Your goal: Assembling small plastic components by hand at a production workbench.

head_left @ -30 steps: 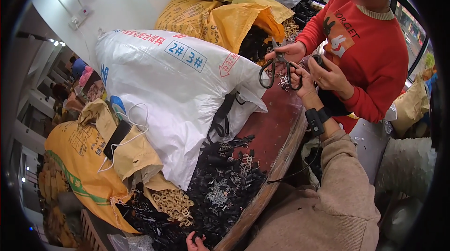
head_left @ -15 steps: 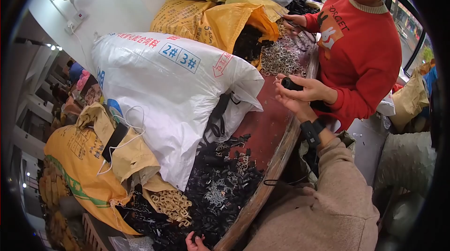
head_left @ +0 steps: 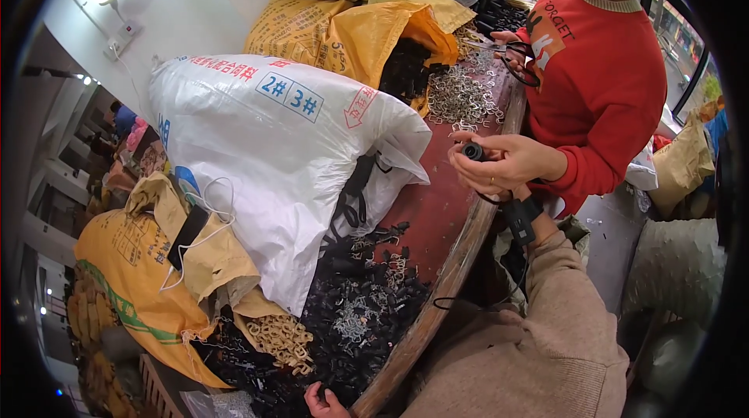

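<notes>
My right hand [head_left: 485,182] reaches over the table's right edge and is largely covered by a co-worker's hand [head_left: 521,159]. A short black cylinder [head_left: 472,151] with a round, ringed end sits among the fingers there; whose grip holds it I cannot tell. Low in the picture, my left hand [head_left: 326,403] is at the edge of a heap of small black plastic parts [head_left: 390,317]. Its thumb and fingers curl toward each other around something dark that blends into the heap. The co-worker's other hand [head_left: 507,40] holds black-handled scissors [head_left: 521,63].
A big white woven sack [head_left: 257,145] lies across the red table [head_left: 437,207]. Beyond it, an orange sack [head_left: 374,36] opens beside a pile of metal hooks [head_left: 464,94]. Tan rings [head_left: 285,344] spill near the heap. A phone [head_left: 189,235] with a white cable rests on sacks at left.
The co-worker's hand has closed further over my right hand, and the cylinder's end now faces me. Both have shifted slightly left. The scissors are lower and show more plainly. My left hand barely moved.
</notes>
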Motion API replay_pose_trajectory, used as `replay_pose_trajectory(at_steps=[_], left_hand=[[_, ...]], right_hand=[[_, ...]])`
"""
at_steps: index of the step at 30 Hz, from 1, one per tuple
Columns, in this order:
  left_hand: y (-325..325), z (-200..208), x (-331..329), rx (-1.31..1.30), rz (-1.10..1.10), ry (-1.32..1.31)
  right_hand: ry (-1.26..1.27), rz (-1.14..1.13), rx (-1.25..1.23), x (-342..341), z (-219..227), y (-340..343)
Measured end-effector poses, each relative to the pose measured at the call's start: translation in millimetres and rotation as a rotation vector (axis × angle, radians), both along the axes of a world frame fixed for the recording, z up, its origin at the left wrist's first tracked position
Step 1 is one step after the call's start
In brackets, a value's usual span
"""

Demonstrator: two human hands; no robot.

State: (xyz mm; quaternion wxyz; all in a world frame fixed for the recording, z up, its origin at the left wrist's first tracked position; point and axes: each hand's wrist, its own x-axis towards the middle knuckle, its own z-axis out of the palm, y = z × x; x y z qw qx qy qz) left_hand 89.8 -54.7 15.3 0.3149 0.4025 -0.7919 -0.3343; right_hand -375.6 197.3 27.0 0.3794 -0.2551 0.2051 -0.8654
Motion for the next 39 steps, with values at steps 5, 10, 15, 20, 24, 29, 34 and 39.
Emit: replay_pose_trajectory(at_steps=[5,10,15,20,24,29,34,39], left_hand=[[0.8,3.2,-6.8,-0.266,-0.044,-0.106],[-1.1,-6.4,-8.2,-0.270,0.023,-0.086],[-2.9,-7.8,-13.6,-0.241,0.076,0.021],[19.5,31.3,-64.8,0.145,-0.180,0.149],[34.1,41.7,-103.3,0.422,-0.421,0.249],[41.6,35.3,-106.6,0.918,-0.346,0.595],[41.8,30.8,-101.6,0.941,-0.269,0.666],[33.9,23.2,-90.0,0.841,-0.311,0.637]], right_hand=[[-0.178,-0.012,0.048,31.2,10.3,0.2],[-0.039,0.043,0.286,54.6,2.9,-8.2],[0.031,0.073,0.213,100.4,1.5,-50.5],[0.303,0.169,0.338,160.7,14.8,-97.3],[0.534,0.147,0.368,201.9,22.7,-122.8],[1.155,-0.001,0.355,221.4,15.4,-137.0],[1.245,-0.008,0.322,239.3,4.7,-142.9],[1.232,0.088,0.276,242.9,0.4,-144.7]])
